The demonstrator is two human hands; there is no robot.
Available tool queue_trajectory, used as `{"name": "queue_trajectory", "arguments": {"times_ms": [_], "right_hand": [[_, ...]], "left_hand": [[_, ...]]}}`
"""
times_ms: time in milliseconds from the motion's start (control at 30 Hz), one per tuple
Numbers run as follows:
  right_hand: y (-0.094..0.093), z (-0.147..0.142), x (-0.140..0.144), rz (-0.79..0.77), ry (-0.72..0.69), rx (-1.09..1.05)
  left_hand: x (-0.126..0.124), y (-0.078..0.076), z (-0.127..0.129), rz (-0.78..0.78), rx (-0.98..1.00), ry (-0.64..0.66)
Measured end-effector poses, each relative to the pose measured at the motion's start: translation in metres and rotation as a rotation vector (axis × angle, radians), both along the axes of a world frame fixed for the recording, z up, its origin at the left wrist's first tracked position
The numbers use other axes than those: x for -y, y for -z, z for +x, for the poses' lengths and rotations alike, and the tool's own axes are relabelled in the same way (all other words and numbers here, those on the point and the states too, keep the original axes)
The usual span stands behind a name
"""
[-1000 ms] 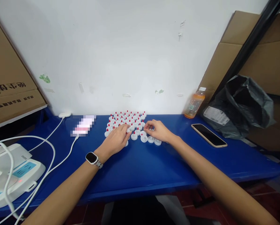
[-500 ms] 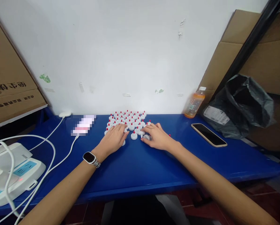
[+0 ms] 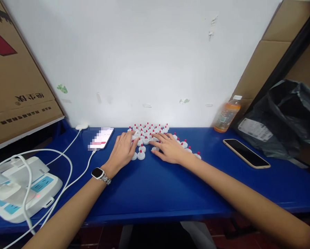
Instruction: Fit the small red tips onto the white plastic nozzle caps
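- Lying at lower left of frame: power strip [image 3: 20,188] with white cables, on blue table [image 3: 155,186].
- Phone [image 3: 101,138] left of centre, plugged in.
- Left hand [image 3: 122,152]: flat, fingers spread, on caps [image 3: 148,133] at centre.
- Right hand [image 3: 167,148]: flat, fingers spread, over caps.
- Bottle [image 3: 227,114], second phone [image 3: 246,153], black bag [image 3: 282,117] at right.

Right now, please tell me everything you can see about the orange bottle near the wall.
The bottle is a small clear plastic one filled nearly to the neck with orange drink. It has a white cap and a label around its lower body; the print is too small to read. It stands upright, looking tilted in this view, on the blue table at its back edge by the wall, beside a black bag. No hand touches it.
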State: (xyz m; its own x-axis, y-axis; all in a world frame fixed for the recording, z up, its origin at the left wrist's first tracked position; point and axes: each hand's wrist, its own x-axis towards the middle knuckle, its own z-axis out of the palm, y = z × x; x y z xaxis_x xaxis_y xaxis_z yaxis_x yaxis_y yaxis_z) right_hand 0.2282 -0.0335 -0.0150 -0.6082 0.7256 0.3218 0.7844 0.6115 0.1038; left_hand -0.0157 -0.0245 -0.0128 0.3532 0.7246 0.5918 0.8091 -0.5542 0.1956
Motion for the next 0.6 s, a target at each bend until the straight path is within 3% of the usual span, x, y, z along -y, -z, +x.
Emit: {"name": "queue_trajectory", "arguments": {"times_ms": [233,433,600], "right_hand": [[-0.001,0.008,-0.037,-0.004,0.135,-0.062],[-0.004,-0.043,-0.03,-0.061,-0.057,-0.098],[-0.008,-0.034,-0.031,-0.092,-0.052,-0.086]], "left_hand": [[-0.008,-0.001,-0.016,-0.228,0.448,0.011],[-0.01,0.01,-0.016,-0.46,0.647,0.124],[-0.002,0.009,-0.022,-0.514,0.662,0.141]]}}
